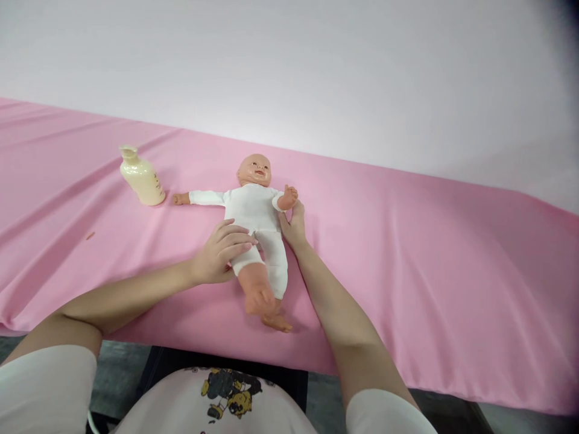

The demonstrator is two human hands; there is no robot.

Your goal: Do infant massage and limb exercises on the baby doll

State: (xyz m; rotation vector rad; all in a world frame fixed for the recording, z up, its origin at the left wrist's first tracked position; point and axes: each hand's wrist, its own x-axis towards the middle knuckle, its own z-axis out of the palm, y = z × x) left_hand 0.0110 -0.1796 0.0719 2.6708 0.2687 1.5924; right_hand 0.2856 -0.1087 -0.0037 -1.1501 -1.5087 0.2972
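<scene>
Doll [256, 211] looks light, soft-bodied in its white suit, best gripped at the torso, where left hand [221, 252] lies flat and right hand [293, 226] cups its side, neither clenched.

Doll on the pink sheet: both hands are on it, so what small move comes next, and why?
Probably slide the right hand further under the doll at its side. The left hand lies flat on its hip, and the right only touches beside the raised arm. Neither hand grips it, and the cream bottle stands apart, untouched.
</scene>
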